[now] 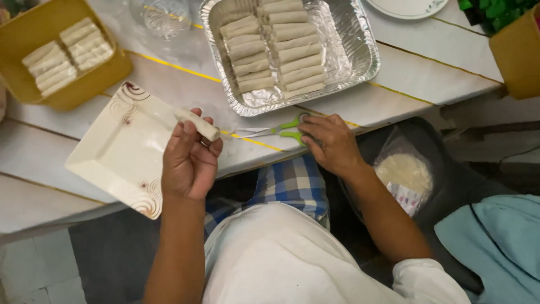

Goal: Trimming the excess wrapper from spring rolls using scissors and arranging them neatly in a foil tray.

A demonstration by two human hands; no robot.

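Our left hand (188, 163) grips a rolled spring roll (197, 124) above the square plate (121, 149) on the tabletop (405, 62). Our right hand (332, 143) rests with loose fingers on the green-handled scissors (275, 130), just below the foil tray (360, 50) of finished rolls.
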